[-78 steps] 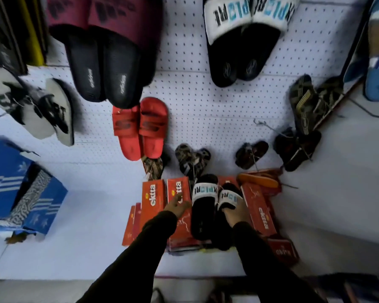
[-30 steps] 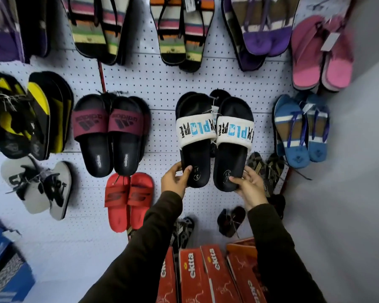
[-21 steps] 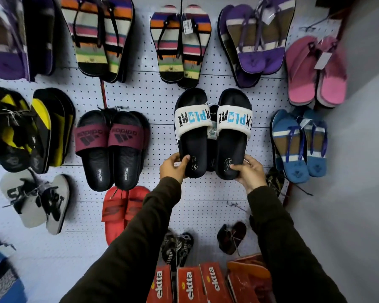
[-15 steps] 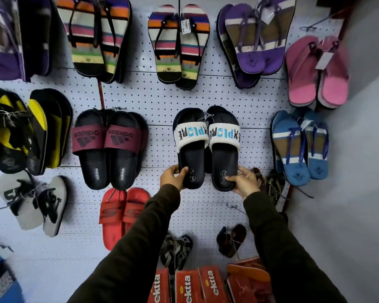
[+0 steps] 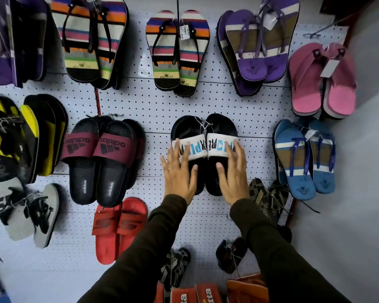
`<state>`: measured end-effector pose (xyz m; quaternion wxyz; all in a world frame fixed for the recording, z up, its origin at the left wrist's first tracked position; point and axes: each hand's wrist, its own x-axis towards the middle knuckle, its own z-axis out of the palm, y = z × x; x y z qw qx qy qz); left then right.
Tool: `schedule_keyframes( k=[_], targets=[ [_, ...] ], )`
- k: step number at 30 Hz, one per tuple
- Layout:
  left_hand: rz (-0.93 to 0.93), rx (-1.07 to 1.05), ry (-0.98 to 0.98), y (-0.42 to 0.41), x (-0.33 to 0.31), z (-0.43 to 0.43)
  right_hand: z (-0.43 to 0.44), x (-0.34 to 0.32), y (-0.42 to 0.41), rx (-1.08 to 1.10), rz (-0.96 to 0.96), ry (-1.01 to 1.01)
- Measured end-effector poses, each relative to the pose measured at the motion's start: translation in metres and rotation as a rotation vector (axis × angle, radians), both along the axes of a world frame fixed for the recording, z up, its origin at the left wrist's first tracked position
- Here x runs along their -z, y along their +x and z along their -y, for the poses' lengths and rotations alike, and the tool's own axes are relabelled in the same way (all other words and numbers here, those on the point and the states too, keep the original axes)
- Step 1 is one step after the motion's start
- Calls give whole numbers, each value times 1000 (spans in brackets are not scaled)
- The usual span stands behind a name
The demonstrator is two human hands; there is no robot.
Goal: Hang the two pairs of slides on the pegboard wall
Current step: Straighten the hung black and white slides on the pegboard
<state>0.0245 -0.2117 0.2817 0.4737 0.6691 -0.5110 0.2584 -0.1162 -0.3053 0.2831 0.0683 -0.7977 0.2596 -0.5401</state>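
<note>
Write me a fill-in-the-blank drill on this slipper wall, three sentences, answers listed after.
1. Both hands, the left hand and the right hand, lie open and flat over the black slides with ____ straps.
2. The slides with maroon straps hang to the ____ of that pair in the picture.
3. Below the maroon-strapped pair hangs a smaller pair of ____ slides.

Missing words: white; left; red
</note>
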Motion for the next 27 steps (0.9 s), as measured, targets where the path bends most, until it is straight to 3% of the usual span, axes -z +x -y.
schedule_keyframes(
  k=[4, 11, 17, 23, 27],
  targets=[
    [204, -61, 257, 5, -2, 20, 23, -1, 14, 90, -276, -69],
    [206, -106, 421, 27, -9, 36, 43, 1, 21, 77, -326, -23],
    [218, -69, 415, 30, -15, 23, 30, -1, 26, 97, -282, 9],
    [276, -174, 195, 52, -22, -19, -10, -4, 48, 100, -95, -16],
    [266, -260, 149, 93, -27, -59, -43, -8, 89, 26, -26, -75]
  ],
)
